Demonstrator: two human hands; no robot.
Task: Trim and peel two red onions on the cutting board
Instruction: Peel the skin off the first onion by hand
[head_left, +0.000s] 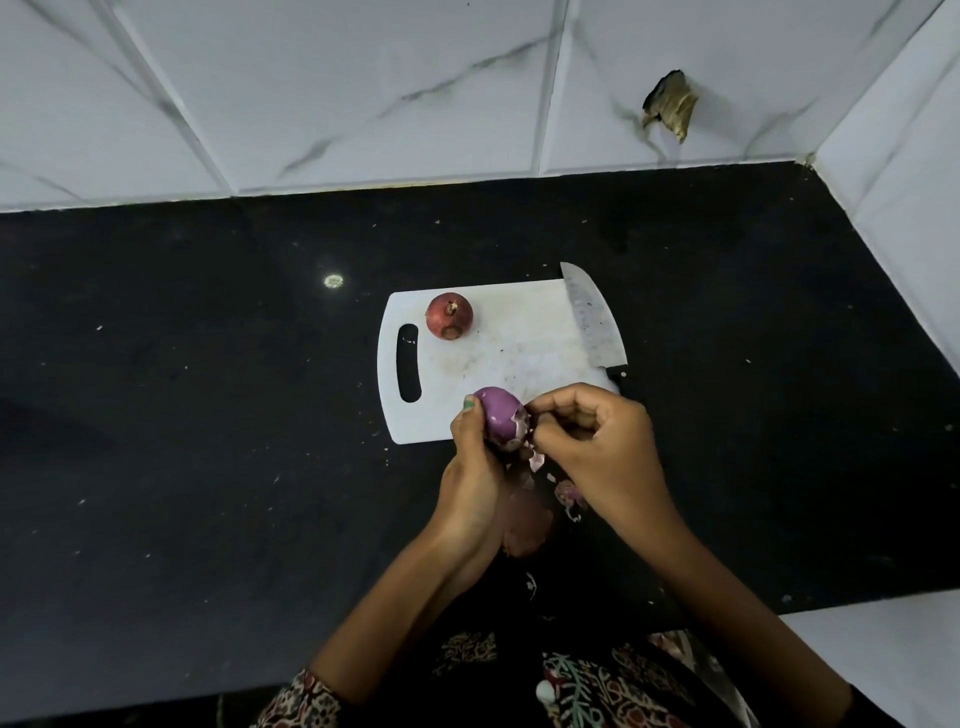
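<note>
Holding the half-peeled onion (500, 415) over the cutting board's (519, 353) near edge, left hand (475, 467) wraps around it while right hand (597, 441) pinches skin at its side. Second onion (449, 315), unpeeled, sits on the board's far-left area; knife (592, 322) lies along the right edge. Peel scraps (569, 496) on the black desk (208, 415).

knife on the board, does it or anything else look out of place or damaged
The knife lies along the cutting board's right edge, tip past the far corner and handle off the board. Torn onion skins litter the black counter under the hands. The wall tile has a broken hole.
</note>
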